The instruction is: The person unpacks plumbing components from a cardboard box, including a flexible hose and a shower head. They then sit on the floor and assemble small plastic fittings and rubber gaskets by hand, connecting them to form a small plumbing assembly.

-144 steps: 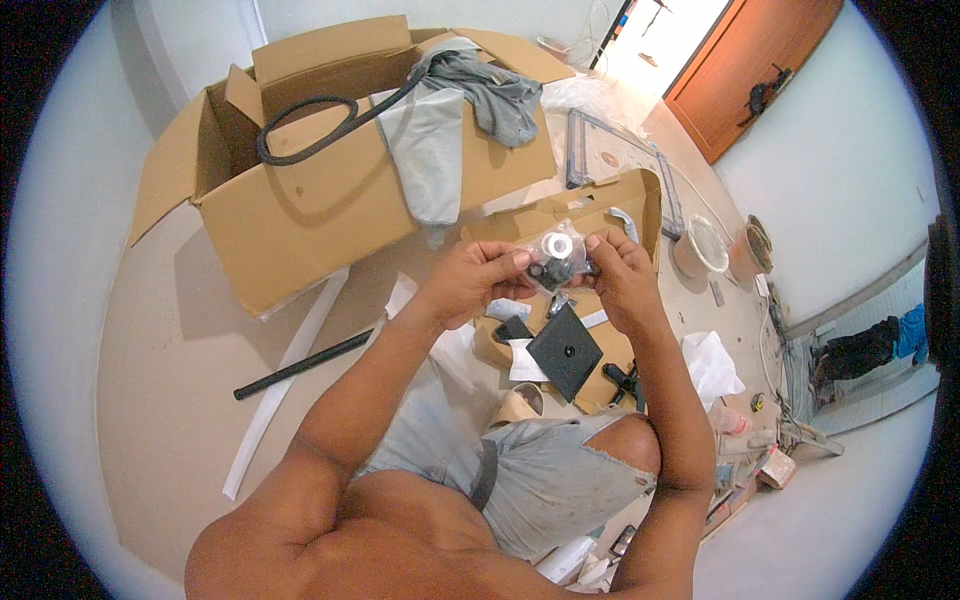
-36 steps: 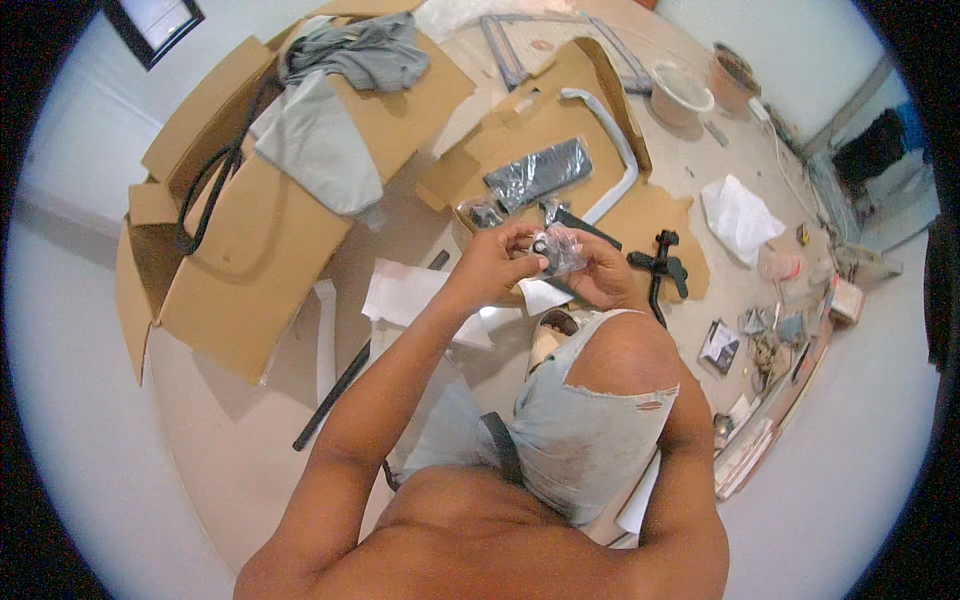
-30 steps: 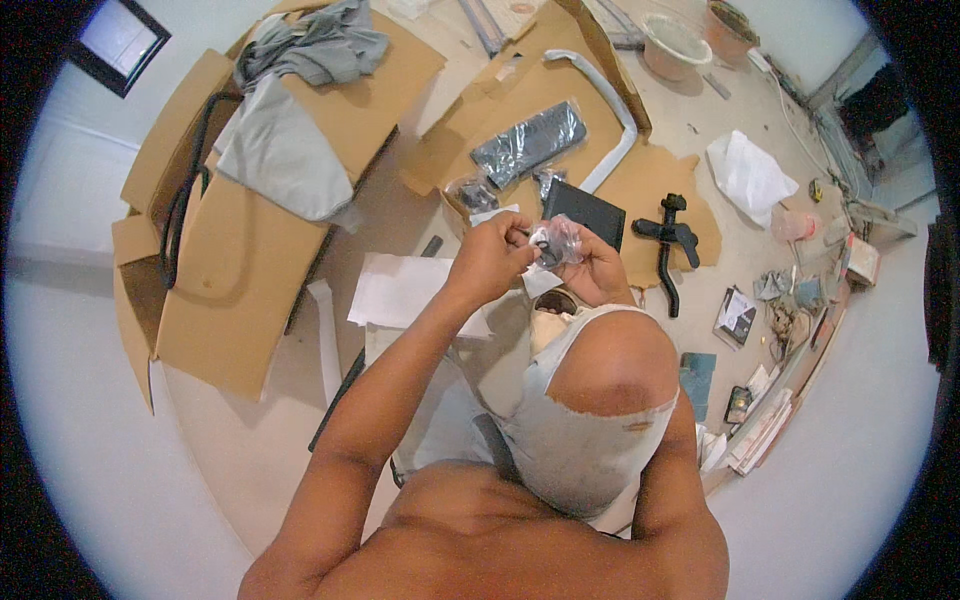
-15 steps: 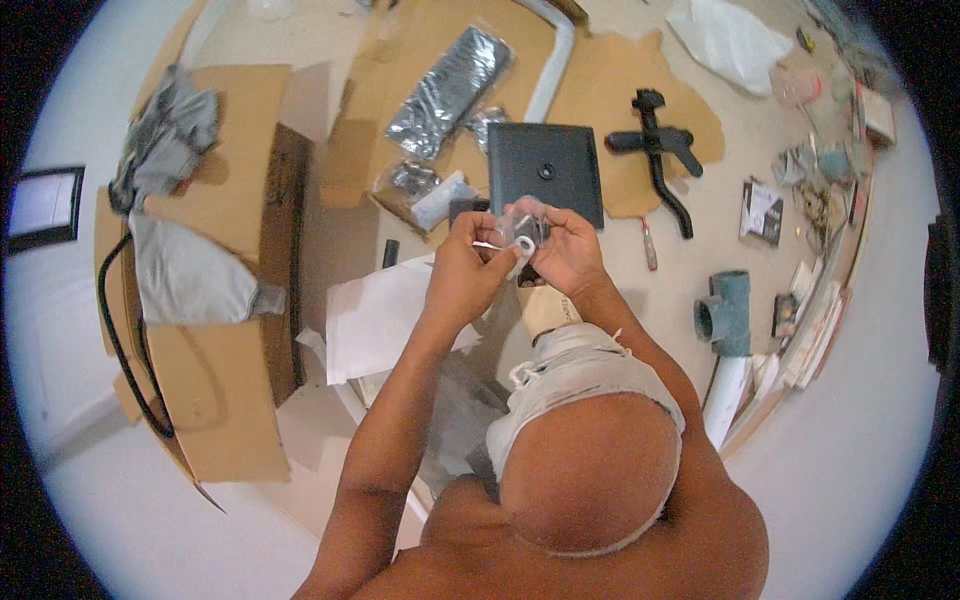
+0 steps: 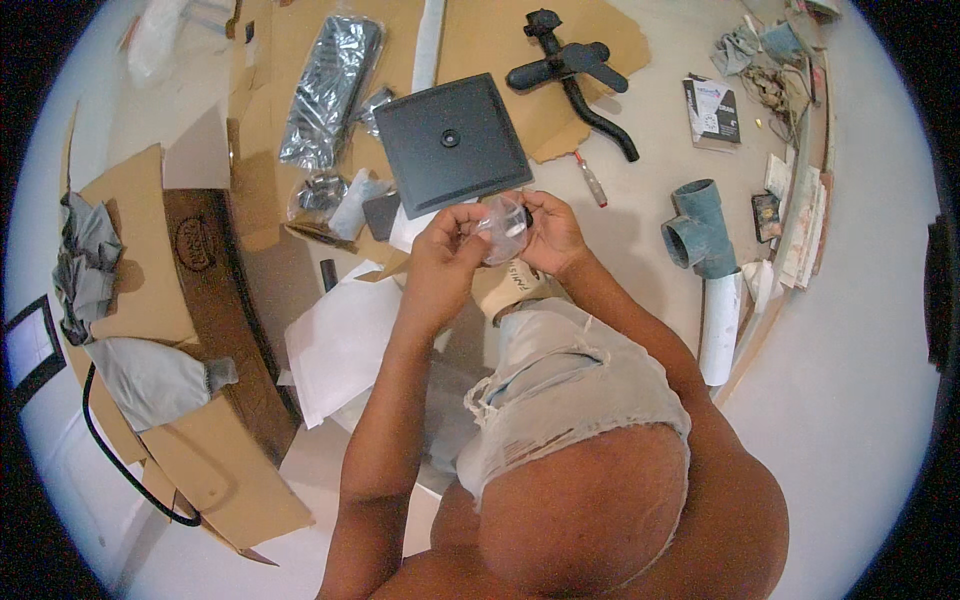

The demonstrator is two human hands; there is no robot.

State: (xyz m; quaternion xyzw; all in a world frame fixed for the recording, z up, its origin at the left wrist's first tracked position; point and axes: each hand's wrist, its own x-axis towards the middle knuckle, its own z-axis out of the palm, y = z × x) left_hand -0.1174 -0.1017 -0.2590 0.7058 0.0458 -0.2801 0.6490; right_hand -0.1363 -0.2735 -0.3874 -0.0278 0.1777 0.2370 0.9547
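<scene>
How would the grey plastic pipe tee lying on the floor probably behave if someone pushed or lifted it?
The grey pipe tee looks like thick-walled moulded plastic, so it is probably stiff and fairly light for its bulk. Its barrel is round, so a sideways push might rock it, but the side branch would likely stop a full roll. The smooth surface could be a little slippery.

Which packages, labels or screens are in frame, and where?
Clear plastic bag: small, held between left hand and right hand.
Silvery bag: long, top left on cardboard.
Booklet: dark and white, top right.
Framed screen: dark rim, far left.
Oval label: on brown box.
</scene>
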